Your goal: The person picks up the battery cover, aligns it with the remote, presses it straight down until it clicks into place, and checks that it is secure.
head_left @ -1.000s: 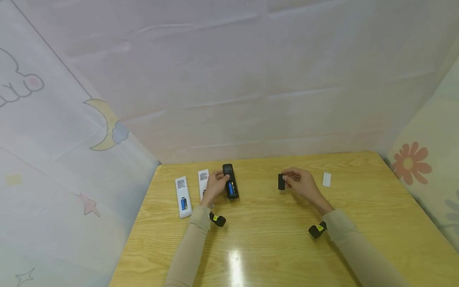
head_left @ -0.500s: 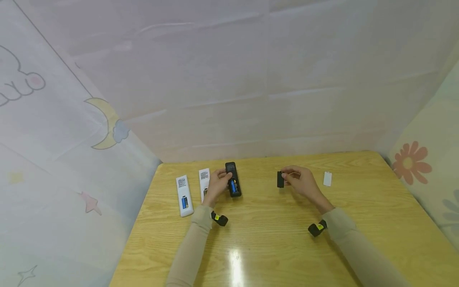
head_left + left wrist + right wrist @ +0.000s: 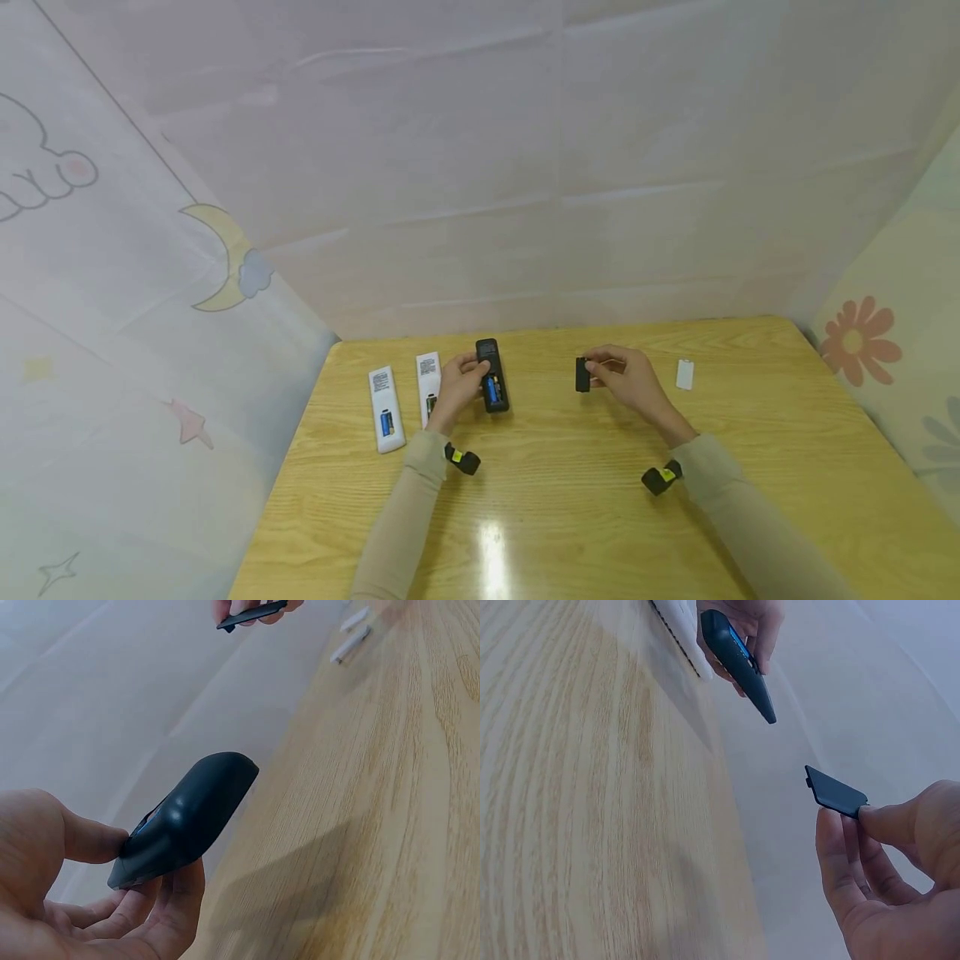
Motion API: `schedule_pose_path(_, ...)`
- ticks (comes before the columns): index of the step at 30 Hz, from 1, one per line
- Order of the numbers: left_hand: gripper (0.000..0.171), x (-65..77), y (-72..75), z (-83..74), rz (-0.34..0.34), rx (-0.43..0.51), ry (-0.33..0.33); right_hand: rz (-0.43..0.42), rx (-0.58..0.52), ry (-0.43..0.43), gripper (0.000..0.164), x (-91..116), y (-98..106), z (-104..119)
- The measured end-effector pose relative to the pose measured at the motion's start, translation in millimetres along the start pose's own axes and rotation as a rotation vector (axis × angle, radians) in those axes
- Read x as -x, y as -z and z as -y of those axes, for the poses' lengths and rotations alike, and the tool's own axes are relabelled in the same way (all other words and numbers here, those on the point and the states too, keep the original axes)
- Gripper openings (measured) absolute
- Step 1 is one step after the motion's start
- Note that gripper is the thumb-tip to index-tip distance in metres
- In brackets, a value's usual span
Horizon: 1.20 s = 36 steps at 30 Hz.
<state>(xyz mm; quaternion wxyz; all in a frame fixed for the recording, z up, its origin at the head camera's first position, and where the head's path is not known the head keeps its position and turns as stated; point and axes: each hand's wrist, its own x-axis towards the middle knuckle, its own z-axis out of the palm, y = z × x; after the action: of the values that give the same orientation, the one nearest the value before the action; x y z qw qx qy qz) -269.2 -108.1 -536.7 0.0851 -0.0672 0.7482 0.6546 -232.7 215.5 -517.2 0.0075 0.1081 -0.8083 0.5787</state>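
My left hand (image 3: 459, 388) grips a black remote control (image 3: 491, 354) by its side, held above the table with its back facing up. A blue battery (image 3: 492, 388) shows in its open compartment. In the left wrist view the thumb presses one edge of the remote (image 3: 202, 802) and the fingers curl beneath. Further right, my right hand (image 3: 632, 385) pinches a thin black battery cover (image 3: 582, 375) between thumb and fingers. The right wrist view shows this cover (image 3: 838, 793) in the air, apart from the remote, with a small tab on its edge.
Two white remotes lie at the left: one (image 3: 381, 383) shows batteries in its compartment, the other (image 3: 427, 367) is partly behind my left hand. A white battery cover (image 3: 685, 374) lies at the right on the wooden table (image 3: 570, 500). A fabric wall stands behind.
My left hand and the black remote have shifted slightly right. My right hand with the black cover has moved slightly left, so the gap between them is smaller.
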Motion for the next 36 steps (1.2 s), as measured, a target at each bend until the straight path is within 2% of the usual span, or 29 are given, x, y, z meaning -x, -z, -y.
schedule_pose_path(9,0.053,1.3,-3.2,0.0,0.009,-0.010,-0.023,-0.001,-0.029,0.010,0.029,0.0,-3.8,4.2)
schedule_pose_path(16,0.055,0.6,-6.1,-1.1,0.029,0.008,-0.016,-0.008,-0.032,0.021,0.029,-0.3,-3.5,4.8)
schedule_pose_path(25,0.055,2.8,-11.8,-3.2,0.031,-0.024,-0.009,-0.007,-0.033,0.010,0.028,-2.1,-4.3,7.2)
schedule_pose_path(36,0.055,2.3,-18.4,-3.3,0.040,-0.011,-0.030,-0.006,-0.035,0.022,0.027,-1.4,-4.7,12.7)
